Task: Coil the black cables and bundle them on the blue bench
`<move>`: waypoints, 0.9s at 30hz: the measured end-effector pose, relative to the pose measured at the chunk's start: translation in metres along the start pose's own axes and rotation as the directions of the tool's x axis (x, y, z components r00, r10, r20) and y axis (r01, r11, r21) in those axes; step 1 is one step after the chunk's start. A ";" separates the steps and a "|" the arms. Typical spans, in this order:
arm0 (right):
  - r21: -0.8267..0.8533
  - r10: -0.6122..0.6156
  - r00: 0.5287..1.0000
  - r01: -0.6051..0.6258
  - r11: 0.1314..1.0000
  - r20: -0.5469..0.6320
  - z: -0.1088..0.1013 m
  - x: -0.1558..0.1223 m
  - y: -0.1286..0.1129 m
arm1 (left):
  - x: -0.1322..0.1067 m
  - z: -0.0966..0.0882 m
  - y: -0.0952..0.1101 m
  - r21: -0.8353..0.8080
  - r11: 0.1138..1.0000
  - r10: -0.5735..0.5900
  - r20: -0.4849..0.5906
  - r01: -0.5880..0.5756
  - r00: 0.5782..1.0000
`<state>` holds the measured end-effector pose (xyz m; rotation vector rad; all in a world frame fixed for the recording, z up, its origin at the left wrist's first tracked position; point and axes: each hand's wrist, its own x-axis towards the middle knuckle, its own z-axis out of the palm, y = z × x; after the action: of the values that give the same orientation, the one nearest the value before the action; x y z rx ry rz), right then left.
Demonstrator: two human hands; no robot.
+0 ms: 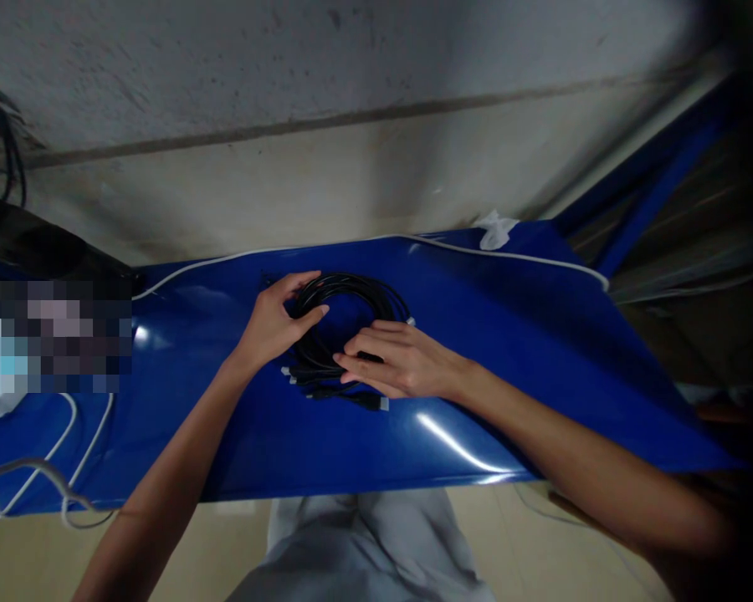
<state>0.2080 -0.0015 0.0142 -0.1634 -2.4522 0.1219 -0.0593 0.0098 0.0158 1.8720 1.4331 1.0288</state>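
A coil of black cables (357, 283) lies on the blue tabletop (257, 451), its loops bundled into a ring. Several plugs with light metal ends stick out along its near side, one cable plug (370, 401) pointing right. My left hand (279, 316) wraps the left side of the ring, thumb inside it and fingers around the outer edge. Across the lower right part, my right hand (402, 358) has its fingers closed on the cables. Its palm and fingers hide that stretch of the coil.
A white cable (226, 255) runs along the table's back edge by the wall. Crumpled white paper (495, 230) lies at the back right. On the left are a black object (43, 242), a blurred-out patch and looping white cords (69, 418). A blue metal frame (658, 176) rises at right.
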 end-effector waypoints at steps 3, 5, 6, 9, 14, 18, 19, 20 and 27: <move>0.007 0.010 1.000 -0.010 1.000 -0.003 0.000 -0.001 0.001 | 0.000 0.000 -0.003 0.005 1.000 0.027 0.012 -0.027 1.000; 0.002 0.010 1.000 -0.010 1.000 -0.021 0.001 -0.002 0.002 | 0.000 0.000 -0.004 0.018 0.999 0.049 0.017 -0.049 0.999; -0.002 0.008 1.000 -0.008 1.000 -0.030 0.001 -0.002 0.003 | 0.000 -0.001 -0.004 0.027 0.998 0.059 0.016 -0.059 0.998; -0.011 0.007 0.999 -0.007 1.000 -0.046 0.002 -0.004 0.004 | 0.000 -0.001 -0.004 0.057 0.995 0.085 0.008 -0.085 0.996; -0.028 0.024 0.999 -0.025 0.999 -0.029 0.002 -0.005 0.007 | 0.000 -0.001 -0.004 0.102 0.985 0.136 0.011 -0.136 0.991; -0.045 0.039 0.998 -0.037 0.998 0.043 -0.002 -0.003 0.006 | 0.001 -0.002 -0.003 0.139 0.976 0.164 0.017 -0.165 0.986; -0.057 0.034 0.998 -0.031 0.998 0.061 -0.003 -0.002 0.006 | 0.001 -0.003 -0.003 0.144 0.974 0.173 0.018 -0.174 0.985; -0.070 0.028 0.997 -0.023 0.997 0.077 -0.004 -0.001 0.005 | 0.002 -0.003 -0.003 0.148 0.972 0.183 0.021 -0.184 0.983; -0.082 0.009 0.994 0.000 0.997 0.108 -0.002 0.002 0.003 | 0.002 -0.005 -0.003 0.207 0.947 0.243 0.044 -0.247 0.969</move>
<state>0.2076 0.0015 0.0166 -0.2029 -2.5663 0.0329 -0.0648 0.0125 0.0166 2.2532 1.3684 1.0018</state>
